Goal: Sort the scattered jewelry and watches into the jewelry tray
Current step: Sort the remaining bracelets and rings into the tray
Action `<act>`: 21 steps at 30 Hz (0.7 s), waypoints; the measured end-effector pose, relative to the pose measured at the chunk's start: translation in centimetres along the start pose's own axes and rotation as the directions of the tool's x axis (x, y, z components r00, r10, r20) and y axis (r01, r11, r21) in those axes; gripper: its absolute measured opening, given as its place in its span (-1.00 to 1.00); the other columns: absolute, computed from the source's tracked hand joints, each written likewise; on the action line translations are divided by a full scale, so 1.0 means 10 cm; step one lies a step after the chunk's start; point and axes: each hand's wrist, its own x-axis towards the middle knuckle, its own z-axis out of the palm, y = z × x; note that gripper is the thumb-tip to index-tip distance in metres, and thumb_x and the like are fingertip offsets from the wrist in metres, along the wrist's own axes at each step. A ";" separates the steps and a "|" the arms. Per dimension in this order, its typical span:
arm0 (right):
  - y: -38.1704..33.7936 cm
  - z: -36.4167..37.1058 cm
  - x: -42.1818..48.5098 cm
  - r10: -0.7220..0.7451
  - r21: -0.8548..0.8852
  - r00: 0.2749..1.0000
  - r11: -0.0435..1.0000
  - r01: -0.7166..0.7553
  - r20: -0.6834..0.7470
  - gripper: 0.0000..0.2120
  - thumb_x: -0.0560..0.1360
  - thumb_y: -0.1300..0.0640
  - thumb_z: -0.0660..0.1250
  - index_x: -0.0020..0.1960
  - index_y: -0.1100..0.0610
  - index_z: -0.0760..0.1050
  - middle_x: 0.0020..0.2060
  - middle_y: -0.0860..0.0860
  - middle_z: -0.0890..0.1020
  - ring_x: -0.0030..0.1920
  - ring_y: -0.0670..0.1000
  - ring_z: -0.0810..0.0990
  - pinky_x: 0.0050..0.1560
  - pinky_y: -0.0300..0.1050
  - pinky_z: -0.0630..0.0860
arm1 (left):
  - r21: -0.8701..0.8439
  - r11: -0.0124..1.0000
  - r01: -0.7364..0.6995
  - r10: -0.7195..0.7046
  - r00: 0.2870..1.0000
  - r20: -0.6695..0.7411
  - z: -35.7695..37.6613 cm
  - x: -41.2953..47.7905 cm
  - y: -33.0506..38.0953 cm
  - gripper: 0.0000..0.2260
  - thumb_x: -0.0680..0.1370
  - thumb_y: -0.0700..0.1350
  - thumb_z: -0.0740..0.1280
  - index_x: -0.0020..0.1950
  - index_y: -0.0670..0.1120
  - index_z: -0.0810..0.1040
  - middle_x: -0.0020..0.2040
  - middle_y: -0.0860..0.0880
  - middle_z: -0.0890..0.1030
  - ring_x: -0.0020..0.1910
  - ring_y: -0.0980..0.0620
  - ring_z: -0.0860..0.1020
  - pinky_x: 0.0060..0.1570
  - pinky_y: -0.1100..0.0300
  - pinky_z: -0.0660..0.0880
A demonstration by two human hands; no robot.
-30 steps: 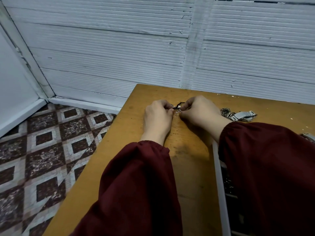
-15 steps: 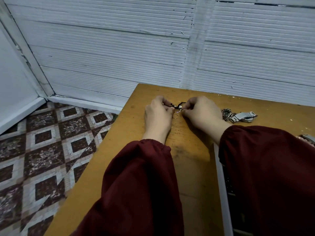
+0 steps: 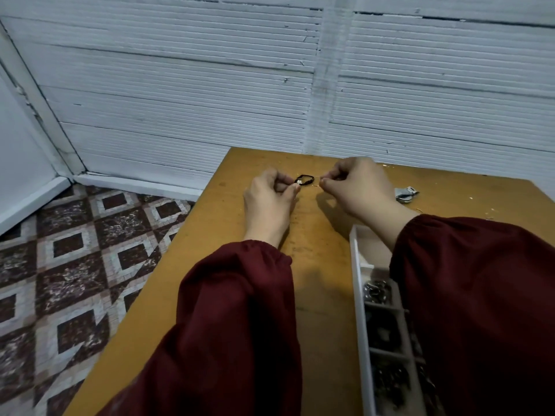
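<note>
A black bracelet [image 3: 304,179] between left hand [image 3: 270,205] and right hand [image 3: 359,190], fingers clamped on its opposite ends

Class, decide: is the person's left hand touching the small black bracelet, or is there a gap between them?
Touching. The head view shows the left hand pinching the black bracelet at its silver end.

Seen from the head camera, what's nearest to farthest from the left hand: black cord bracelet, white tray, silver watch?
1. Black cord bracelet, pinched by left hand.
2. White compartment tray, lower right.
3. Silver metal watch, past right hand.
</note>
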 end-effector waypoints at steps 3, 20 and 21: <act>0.09 -0.14 -0.18 -0.020 0.037 0.999 0.999 0.021 -0.032 -0.86 0.41 0.00 0.41 -0.31 -0.05 0.53 -0.27 -0.09 0.64 -0.10 0.05 0.63 -0.02 0.04 0.56 | -0.091 0.996 -0.018 0.017 1.000 -0.018 -0.01 -0.21 0.08 -0.85 0.47 -0.24 0.45 -0.19 -0.01 0.56 -0.29 0.06 0.61 -0.33 0.25 0.58 -0.27 0.33 0.55; 0.83 -0.99 -1.78 0.086 0.449 0.964 0.893 0.038 -0.252 -0.90 0.45 0.12 0.42 -0.24 0.01 0.58 -0.40 -0.08 0.58 -0.40 -0.12 0.47 -0.32 -0.19 0.39 | -0.268 0.960 -0.083 0.112 0.989 0.095 0.00 -1.76 0.69 -0.82 0.48 -0.25 0.42 -0.08 0.05 0.64 -0.15 0.14 0.67 -0.12 0.22 0.62 -0.09 0.26 0.57; 0.88 -1.01 -1.88 0.119 0.490 0.955 0.871 0.030 -0.271 -0.92 0.45 0.14 0.42 -0.23 0.04 0.59 -0.39 -0.03 0.59 -0.42 -0.12 0.48 -0.34 -0.20 0.42 | -0.257 0.960 -0.112 0.141 0.985 0.099 0.03 -1.85 0.72 -0.83 0.48 -0.23 0.43 -0.07 0.05 0.65 -0.13 0.12 0.67 -0.10 0.19 0.62 -0.07 0.23 0.58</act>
